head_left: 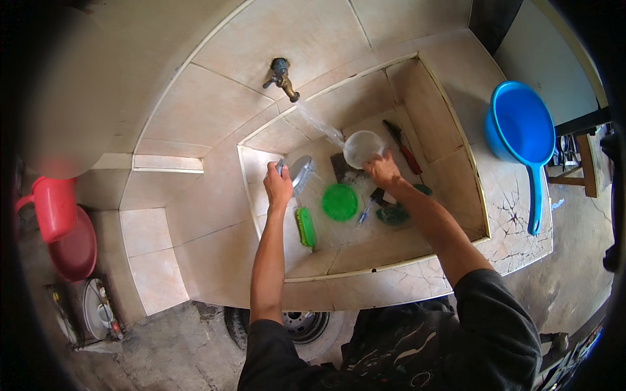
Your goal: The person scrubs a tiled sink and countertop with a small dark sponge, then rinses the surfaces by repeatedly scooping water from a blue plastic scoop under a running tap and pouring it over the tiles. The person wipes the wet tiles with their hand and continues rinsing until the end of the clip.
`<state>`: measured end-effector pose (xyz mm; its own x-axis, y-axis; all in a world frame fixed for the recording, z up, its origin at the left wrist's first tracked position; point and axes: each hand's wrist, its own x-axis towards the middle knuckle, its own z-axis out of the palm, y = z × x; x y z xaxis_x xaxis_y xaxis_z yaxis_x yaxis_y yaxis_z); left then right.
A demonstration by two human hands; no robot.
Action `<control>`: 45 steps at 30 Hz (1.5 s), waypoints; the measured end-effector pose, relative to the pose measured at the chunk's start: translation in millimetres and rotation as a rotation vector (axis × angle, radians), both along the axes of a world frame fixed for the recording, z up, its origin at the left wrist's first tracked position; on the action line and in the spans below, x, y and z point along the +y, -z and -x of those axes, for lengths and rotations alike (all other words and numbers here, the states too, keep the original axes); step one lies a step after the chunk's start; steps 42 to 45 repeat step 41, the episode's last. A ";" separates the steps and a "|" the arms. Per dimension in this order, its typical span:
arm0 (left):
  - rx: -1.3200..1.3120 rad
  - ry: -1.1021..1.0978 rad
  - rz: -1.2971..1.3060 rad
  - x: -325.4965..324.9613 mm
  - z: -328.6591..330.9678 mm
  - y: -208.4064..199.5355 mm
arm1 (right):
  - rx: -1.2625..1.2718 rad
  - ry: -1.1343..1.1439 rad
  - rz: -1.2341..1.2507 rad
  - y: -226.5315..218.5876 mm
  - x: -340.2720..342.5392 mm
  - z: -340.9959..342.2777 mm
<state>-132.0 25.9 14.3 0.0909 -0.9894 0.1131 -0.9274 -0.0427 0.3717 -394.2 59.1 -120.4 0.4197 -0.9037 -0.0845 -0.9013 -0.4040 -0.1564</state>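
My left hand [279, 187] is closed around the handle of a grey scrub brush [302, 173], held over the left side of the tiled sink [479, 215]. A whitish, see-through plastic container [360, 148] is in my right hand [383, 172], gripped at its near right edge. Water from the brass tap [283, 81] runs down to the container's rim. Below my hands in the sink are a round green lid [340, 202], a green brush [306, 227] and a small blue-handled tool [365, 214]. A red-handled tool [411, 159] lies at the right; my right forearm partly covers dark green items [391, 216].
On the right ledge stands a blue dipper [521, 127], its handle pointing toward me. A red jug [54, 210] and a red basin [73, 251] are at the far left. Beneath the counter there is a wheel [306, 327] on the floor.
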 end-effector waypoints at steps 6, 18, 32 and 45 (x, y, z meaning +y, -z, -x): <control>0.304 -0.355 -0.050 -4.8 -10.4 -12.7 | -0.212 -0.063 -0.138 -12.2 -25.8 -40.0; 1.873 -0.581 -0.552 38.0 -92.3 44.4 | -2.309 0.958 -0.863 -62.0 -79.0 -83.9; 0.746 -0.260 0.328 128.1 -305.9 -80.9 | -0.289 0.088 0.198 -149.1 28.6 -236.0; 0.591 -0.210 0.554 43.3 -417.8 25.4 | -0.115 0.024 0.104 -151.9 41.0 -444.1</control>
